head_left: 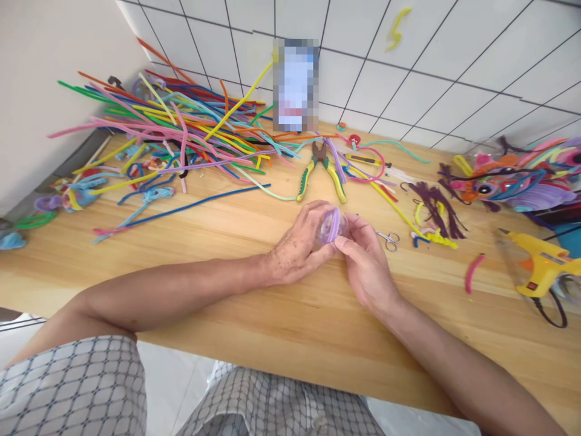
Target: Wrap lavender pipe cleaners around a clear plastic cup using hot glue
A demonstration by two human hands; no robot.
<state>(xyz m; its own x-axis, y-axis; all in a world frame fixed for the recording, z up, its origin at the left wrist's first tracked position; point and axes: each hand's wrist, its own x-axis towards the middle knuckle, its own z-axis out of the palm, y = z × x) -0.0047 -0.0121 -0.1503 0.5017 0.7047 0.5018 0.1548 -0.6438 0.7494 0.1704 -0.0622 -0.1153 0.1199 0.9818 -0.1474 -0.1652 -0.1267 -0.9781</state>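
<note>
Between both hands, above the middle of the table, is a small clear plastic piece [324, 230] with rows of purple pipe cleaner [334, 224] on it. My left hand [293, 245] is closed around its left side, fingers over the top and thumb below. From the right, my right hand [370, 260] pinches it, the thumb pressing on the lower end of the purple pipe cleaner. The fingers hide much of the plastic piece, so its full shape cannot be made out. Small scissors [390, 241] lie just right of my right hand. Pliers with green-yellow handles [320, 172] lie beyond the hands.
Loose colourful pipe cleaners [181, 127] are heaped at the back left. A phone [296, 88] leans on the tiled wall. To the right lie a yellow glue gun [544, 260], a curved pink piece [474, 274], dark purple strands [436, 203], a yellow cutter [363, 160] and a colourful pipe-cleaner figure [521, 175].
</note>
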